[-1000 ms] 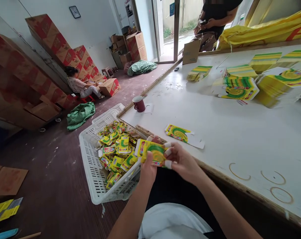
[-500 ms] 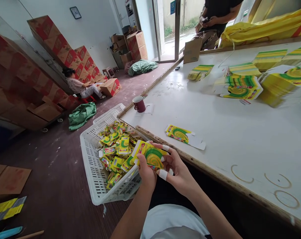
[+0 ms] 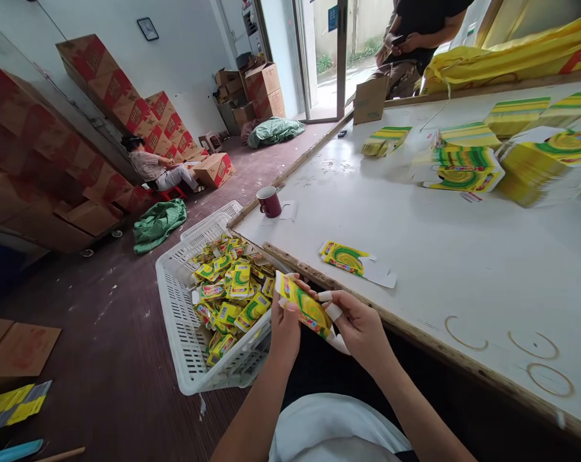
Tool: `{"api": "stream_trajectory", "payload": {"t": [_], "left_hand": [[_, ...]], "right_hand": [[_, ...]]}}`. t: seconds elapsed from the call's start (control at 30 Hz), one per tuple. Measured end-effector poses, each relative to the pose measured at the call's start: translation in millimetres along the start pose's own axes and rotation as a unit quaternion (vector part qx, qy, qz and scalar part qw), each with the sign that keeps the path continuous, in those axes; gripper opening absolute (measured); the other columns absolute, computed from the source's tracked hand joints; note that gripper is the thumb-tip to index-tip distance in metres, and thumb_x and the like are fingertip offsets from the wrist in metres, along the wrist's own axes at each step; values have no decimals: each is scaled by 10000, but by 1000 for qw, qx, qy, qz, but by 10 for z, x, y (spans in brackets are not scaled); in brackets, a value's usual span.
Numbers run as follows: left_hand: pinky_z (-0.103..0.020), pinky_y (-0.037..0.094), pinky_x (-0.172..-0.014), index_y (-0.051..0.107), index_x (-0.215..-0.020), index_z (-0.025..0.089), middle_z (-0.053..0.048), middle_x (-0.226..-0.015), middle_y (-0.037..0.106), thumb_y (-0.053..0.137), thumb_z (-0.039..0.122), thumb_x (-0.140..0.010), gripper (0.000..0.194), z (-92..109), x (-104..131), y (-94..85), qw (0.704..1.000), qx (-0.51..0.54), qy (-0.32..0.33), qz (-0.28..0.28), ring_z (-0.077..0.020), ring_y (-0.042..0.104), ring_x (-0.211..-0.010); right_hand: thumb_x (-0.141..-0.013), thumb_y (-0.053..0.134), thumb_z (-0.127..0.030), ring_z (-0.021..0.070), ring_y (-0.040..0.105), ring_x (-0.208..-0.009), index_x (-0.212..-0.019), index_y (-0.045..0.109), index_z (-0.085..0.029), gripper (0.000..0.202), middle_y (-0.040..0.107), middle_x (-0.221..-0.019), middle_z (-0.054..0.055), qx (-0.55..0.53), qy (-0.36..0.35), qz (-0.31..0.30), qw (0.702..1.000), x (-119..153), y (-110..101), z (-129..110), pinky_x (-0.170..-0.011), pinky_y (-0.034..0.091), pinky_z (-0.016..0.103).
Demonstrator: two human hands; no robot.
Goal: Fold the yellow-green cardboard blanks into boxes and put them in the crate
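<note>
Turned since half a second ago, the yellow carton now slants more steeply, its right end tipped lower and nearer the wearer. Both grips are closed on it: the left hand clasps the left part, thumb on the near side and fingers behind, while the right hand has its white-wrapped fingertips bent in against the right end. The carton is held in the air, just right of a white crate heaped with small yellow packs.

On the white surface, a flat carton lies just beyond the hands. Farther left stands a maroon mug, and stacked cartons sit at the far right. Rubber bands lie near right. A person sits at the far left by piled red-and-brown boxes, with a green cloth on the floor nearby; another person is beyond the far edge, holding a dark object.

Both forearms reach up from the near side, the left leaning right and the right slanting leftward, so the hands meet at the carton with the right wrist bent inward.
</note>
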State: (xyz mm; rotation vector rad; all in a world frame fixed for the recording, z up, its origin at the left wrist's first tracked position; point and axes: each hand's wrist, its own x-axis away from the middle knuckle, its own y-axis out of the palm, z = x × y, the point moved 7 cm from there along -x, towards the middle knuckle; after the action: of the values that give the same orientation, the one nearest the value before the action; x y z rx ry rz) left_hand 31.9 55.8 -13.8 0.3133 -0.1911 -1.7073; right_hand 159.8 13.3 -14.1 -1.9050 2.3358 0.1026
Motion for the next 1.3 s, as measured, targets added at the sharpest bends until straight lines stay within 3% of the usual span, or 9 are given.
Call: {"api": "stream_trajectory", "payload": {"t": [0.2, 0.33, 0.5, 0.67, 0.83, 0.97, 1.1, 1.2, 1.3], "left_hand": [[-185, 452, -605, 586, -851, 235, 60, -734, 552, 819, 513, -649, 415, 129, -27, -114, 987, 26, 67, 140, -80, 484, -608], [-192, 440, -591, 582, -796, 227, 67, -647, 529, 817, 600, -619, 475, 149, -70, -151, 985, -9, 76, 153, -91, 472, -584], [-210, 490, -668, 644, -803, 201, 23, -735, 647, 737, 643, -709, 461, 56, -30, -103, 993, 17, 23, 117, -113, 575, -676], [-189, 473, -581, 596, -629, 174, 56, -604, 612, 807, 582, -659, 461, -51, 2, -131, 984, 51, -12, 171, -77, 534, -545], [-262, 525, -731, 692, -856, 193, -38, -872, 724, 697, 700, -708, 528, 237, -113, -265, 991, -11, 33, 132, -169, 663, -817], [-365, 470, -984, 635, -1173, 226, -102, -1217, 673, 698, 648, -744, 604, 749, -106, -281, 973, -181, 134, 43, -259, 605, -1168], [-433, 430, -1033, 576, -1248, 231, -91, -1241, 648, 930, 359, -495, 842, 665, -28, -4, 909, -387, 49, -144, -328, 568, -1200], [-355, 507, -822, 579, -1132, 228, -23, -996, 679, 857, 288, -592, 610, 413, 36, 94, 880, -430, -32, -200, -250, 637, -925], [-344, 494, -782, 510, -1138, 230, -21, -963, 646, 806, 294, -640, 583, 306, 70, 109, 879, -450, -20, -160, -237, 618, -880]], "right_hand": [[-845, 623, -403, 144, 579, -675, -1081, 658, -201, 313, 646, -786, 6, -95, 43, -123, 987, 109, 304, -102, -637, 504, 267], [-767, 739, -384, 151, 620, -718, -963, 687, -209, 267, 684, -797, 5, -159, 73, -87, 981, 142, 406, -44, -675, 528, 261], [-640, 847, -388, 161, 648, -645, -786, 707, -207, 271, 722, -724, -5, -242, 105, -10, 965, 39, 197, 47, -660, 559, 282], [-624, 850, -426, 180, 659, -601, -745, 724, -205, 282, 734, -704, 6, -227, 115, -12, 967, 18, 160, 46, -642, 581, 324], [-822, 655, -351, 211, 658, -691, -897, 759, -237, 173, 734, -795, 39, -9, -34, 50, 998, -23, -183, -92, -636, 553, 348], [-883, 510, -129, 237, 637, -820, -900, 763, -289, 301, 741, -836, 51, 272, -213, 45, 937, 11, -320, -437, -792, 500, 409], [-907, 512, -75, 212, 645, -908, -910, 727, -325, 329, 739, -836, 2, 319, -310, -50, 894, 148, -67, -628, -1057, 373, 466], [-887, 568, -122, 259, 569, -1206, -1142, 655, -342, 348, 697, -1119, 38, 268, -294, 3, 917, 187, -77, -619, -1164, 265, 522], [-869, 649, -309, 318, 444, -1367, -1443, 396, -295, 628, 500, -1439, 131, 125, -165, 117, 971, 131, -304, -382, -1131, 347, 553]]}}
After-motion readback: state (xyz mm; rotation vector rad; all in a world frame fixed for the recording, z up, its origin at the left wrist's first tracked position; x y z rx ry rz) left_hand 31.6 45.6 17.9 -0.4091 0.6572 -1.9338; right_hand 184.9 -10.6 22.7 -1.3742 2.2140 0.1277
